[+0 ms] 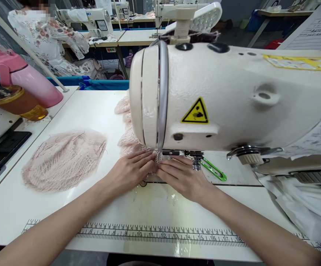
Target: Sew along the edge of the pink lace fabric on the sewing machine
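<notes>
A cream sewing machine (232, 96) fills the upper right, its head over the needle area. My left hand (131, 170) lies flat with fingers stretched out, pressing a small piece of pale pink lace (158, 158) under the machine head. My right hand (181, 175) mirrors it from the right, its fingers together with their tips on the same lace piece. More pink lace (126, 129) trails away behind the machine head. The needle and presser foot are mostly hidden by the head.
A pile of pink lace pieces (62, 160) lies left on the white table (38, 207). Green snips (213, 170) rest right of the needle. A pink bottle (24, 79) and amber jar (19, 103) stand far left. Printed ruler (160, 234) along the front edge. Another person (49, 40) sews behind.
</notes>
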`<state>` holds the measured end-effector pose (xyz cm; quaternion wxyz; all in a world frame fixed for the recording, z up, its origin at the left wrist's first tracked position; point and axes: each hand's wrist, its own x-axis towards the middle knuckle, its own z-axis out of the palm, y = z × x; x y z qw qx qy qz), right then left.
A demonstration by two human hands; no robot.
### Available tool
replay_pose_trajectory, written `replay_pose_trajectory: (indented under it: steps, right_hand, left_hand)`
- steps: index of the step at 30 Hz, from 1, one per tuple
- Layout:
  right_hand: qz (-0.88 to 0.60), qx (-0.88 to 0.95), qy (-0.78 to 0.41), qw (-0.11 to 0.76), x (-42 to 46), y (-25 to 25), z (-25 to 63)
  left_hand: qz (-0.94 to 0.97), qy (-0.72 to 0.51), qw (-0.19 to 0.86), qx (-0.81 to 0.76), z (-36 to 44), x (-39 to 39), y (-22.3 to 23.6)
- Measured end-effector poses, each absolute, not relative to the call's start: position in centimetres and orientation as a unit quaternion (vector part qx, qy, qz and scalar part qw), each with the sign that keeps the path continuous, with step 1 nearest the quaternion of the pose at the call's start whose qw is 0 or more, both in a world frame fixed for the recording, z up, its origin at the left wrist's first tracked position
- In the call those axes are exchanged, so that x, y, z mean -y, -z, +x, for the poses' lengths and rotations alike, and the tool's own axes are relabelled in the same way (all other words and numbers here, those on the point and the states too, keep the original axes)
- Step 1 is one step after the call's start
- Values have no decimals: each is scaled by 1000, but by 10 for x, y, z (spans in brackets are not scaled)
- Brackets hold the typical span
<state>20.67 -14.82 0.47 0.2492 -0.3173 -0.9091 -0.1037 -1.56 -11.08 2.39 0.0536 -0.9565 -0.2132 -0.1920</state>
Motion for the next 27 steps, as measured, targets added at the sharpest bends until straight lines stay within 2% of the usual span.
replay_pose_trajectory:
  steps: [4, 14, 23, 27]
  right_hand:
    - [-313, 904, 126, 264, 147, -7, 205]
    - [-338, 906, 124, 224, 146, -7, 207]
    - [-365, 898, 135, 206, 144, -15, 208]
    - [-416, 863, 186, 219, 148, -12, 209]
  left_hand:
    - [-954, 198, 58, 219, -15, 109, -25]
    - [-953, 155, 35, 259, -16, 111, -20]
    - [-948, 142, 82, 271, -13, 114, -17]
    - [-946, 149, 106, 267, -11, 116, -14]
